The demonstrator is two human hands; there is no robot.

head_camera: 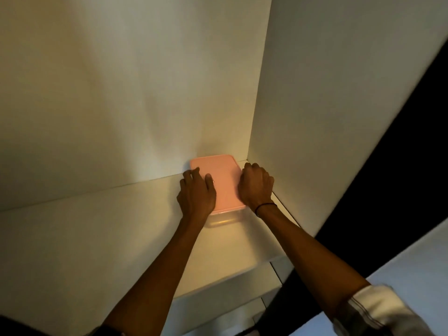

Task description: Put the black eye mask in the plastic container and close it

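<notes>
Pressing pink lid (219, 180) | container (224, 218) long axis toward back wall (121, 105)

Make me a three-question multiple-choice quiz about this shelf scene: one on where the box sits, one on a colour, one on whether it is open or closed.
1. Where is the plastic container?
A. In the shelf's back right corner
B. At the shelf's left end
C. On the floor

2. What colour is the lid?
A. Blue
B. Pink
C. Black

3. How is the lid?
A. Lying beside the container
B. Held in the air
C. On the container, under both hands

Answers: 1 A, both walls meet beside it. 2 B, it shows pale pink. 3 C, the left hand and right hand rest on it.
</notes>
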